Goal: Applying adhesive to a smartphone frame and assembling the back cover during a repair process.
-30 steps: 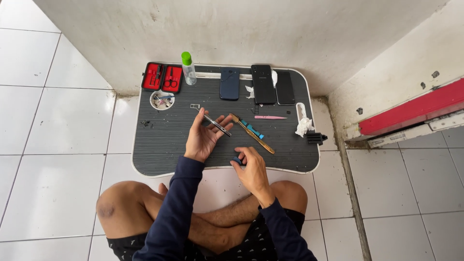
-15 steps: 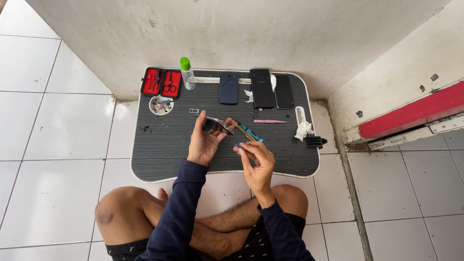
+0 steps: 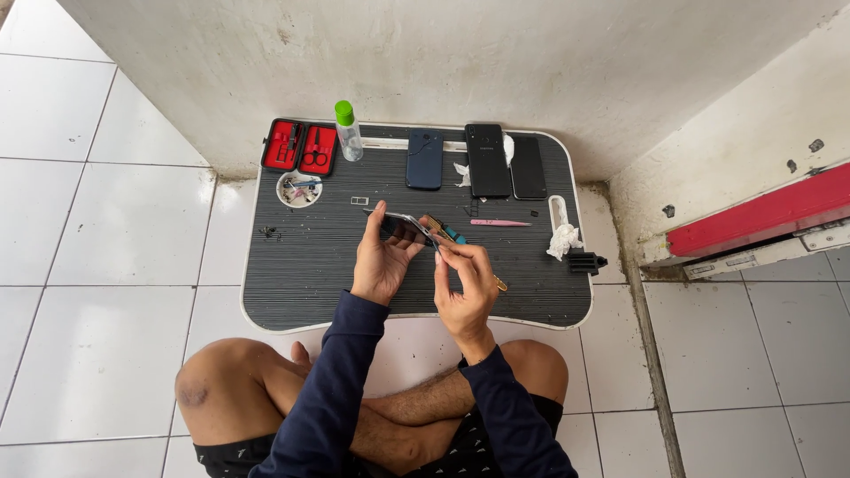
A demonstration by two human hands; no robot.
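I sit cross-legged before a low black ribbed table (image 3: 292,283). My left hand (image 3: 381,261) holds a thin dark phone (image 3: 400,223) tilted up on edge above the table's middle. My right hand (image 3: 465,288) is raised beside it, its fingers pinched at the phone's right edge; whether they hold a small tool I cannot tell. Just behind the hands lie a blue-handled tool (image 3: 452,235) and a yellowish tool tip (image 3: 501,285) on the mat.
Along the table's back edge stand a red tool case (image 3: 301,147), a green-capped clear bottle (image 3: 347,130), a blue phone back (image 3: 425,159) and two black phones (image 3: 487,159). A small dish of parts (image 3: 298,188), pink tweezers (image 3: 500,222), crumpled tissue (image 3: 563,237). Wall behind, red ledge right.
Both hands have lifted off the mat. The left hand raised the phone and tilted it; the right hand came up from the table's front to meet the phone's edge.
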